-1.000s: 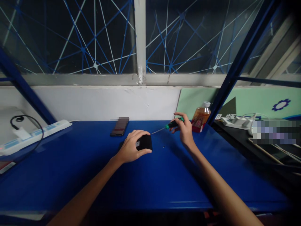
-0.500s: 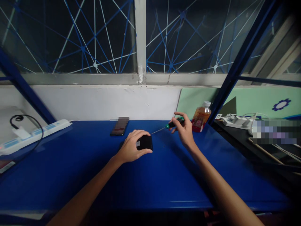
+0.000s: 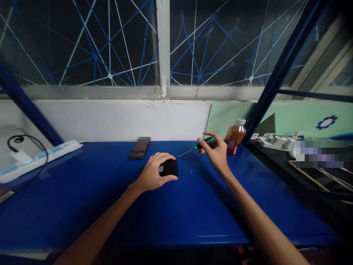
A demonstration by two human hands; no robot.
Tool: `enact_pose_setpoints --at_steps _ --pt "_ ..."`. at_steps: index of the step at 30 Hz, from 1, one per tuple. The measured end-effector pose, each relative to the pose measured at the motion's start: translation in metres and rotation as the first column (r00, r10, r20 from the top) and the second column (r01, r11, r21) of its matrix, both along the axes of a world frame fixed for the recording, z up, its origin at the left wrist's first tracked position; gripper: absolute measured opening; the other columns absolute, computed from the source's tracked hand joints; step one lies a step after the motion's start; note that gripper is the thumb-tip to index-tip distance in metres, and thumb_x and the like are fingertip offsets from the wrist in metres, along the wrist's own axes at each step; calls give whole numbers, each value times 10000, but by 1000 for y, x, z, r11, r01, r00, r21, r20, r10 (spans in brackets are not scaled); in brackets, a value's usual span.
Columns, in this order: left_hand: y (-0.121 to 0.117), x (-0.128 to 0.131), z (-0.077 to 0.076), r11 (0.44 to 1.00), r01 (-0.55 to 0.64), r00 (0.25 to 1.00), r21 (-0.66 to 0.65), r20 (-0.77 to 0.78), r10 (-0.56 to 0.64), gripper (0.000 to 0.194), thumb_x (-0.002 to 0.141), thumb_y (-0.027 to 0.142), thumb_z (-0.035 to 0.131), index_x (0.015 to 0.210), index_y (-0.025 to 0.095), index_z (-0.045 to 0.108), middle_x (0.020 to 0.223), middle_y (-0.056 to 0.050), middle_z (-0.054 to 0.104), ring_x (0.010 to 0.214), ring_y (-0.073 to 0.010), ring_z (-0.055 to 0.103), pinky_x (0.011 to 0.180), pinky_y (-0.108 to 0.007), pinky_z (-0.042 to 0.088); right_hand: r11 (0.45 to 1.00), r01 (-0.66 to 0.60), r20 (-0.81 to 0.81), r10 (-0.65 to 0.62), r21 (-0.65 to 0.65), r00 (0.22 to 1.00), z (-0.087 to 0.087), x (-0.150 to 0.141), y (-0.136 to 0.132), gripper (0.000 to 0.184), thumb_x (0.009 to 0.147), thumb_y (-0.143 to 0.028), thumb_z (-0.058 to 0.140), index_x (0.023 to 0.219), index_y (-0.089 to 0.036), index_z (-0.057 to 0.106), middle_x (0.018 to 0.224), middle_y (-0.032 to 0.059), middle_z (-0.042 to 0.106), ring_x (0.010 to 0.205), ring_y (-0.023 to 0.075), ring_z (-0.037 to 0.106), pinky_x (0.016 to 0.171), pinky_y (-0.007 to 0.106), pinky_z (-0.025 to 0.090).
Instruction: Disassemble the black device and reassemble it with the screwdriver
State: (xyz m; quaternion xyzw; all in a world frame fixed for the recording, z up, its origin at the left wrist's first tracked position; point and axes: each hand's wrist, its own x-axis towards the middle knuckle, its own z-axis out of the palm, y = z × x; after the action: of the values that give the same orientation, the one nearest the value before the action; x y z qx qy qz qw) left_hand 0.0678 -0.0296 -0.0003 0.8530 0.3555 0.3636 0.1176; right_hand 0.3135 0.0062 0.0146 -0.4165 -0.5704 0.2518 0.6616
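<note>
Your right hand (image 3: pixel 217 151) pinches the screwdriver (image 3: pixel 204 143) by its dark handle with green ends, thumb and fingers curled around it. The thin metal blade slants down and to the left, and its tip sits at the far right corner of the black device (image 3: pixel 170 168); you cannot tell from here whether it is seated in anything. Your left hand (image 3: pixel 153 173) grips that device from its left side, the thumb along the near edge and the fingers over the far edge, so that only its right part shows, with a pale label (image 3: pixel 160 169) near your palm. The device lies on the blue table (image 3: pixel 171 217), in front of you and near the middle.

Just to the right of the device, between your two hands, a tiny bright piece (image 3: pixel 191 171) lies on the tabletop, too small to make out. Beyond your left hand lies a dark phone (image 3: pixel 139 148), near the table's back edge. Behind your right hand stands a capped bottle (image 3: pixel 236 134) with a red label and amber contents. Farther out on your left, a white power strip (image 3: pixel 64 148) runs slantwise along the table, with a plug (image 3: pixel 23 157) and black cord in it.
</note>
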Motion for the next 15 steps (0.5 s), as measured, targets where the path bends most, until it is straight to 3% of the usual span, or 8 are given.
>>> enact_pose_setpoints --at_steps 5,11,15 --pt "0 0 0 1000 2 1000 9 -3 -2 504 742 456 752 1183 260 606 1185 -90 624 1114 -295 549 958 -514 440 998 69 109 -70 13 992 1 4 -4 364 834 -467 623 1055 -177 602 494 -43 565 436 137 587 482 268 497" --pt "1 0 -3 1000 -18 1000 6 -4 18 628 720 487 762 1273 257 571 1228 -100 618 1154 -308 536 991 -531 422 999 -45 45 44 6 998 -3 6 1 356 839 -341 597 1147 -179 519 571 -30 623 450 135 597 466 255 483" --pt "0 0 -2 1000 -17 1000 -8 -19 17 686 724 488 765 1327 262 528 1256 -98 612 1178 -308 529 1018 -534 407 1000 -5 44 4 21 999 -1 4 -1 348 835 -351 620 1130 -183 540 495 -62 565 420 138 580 471 264 488"
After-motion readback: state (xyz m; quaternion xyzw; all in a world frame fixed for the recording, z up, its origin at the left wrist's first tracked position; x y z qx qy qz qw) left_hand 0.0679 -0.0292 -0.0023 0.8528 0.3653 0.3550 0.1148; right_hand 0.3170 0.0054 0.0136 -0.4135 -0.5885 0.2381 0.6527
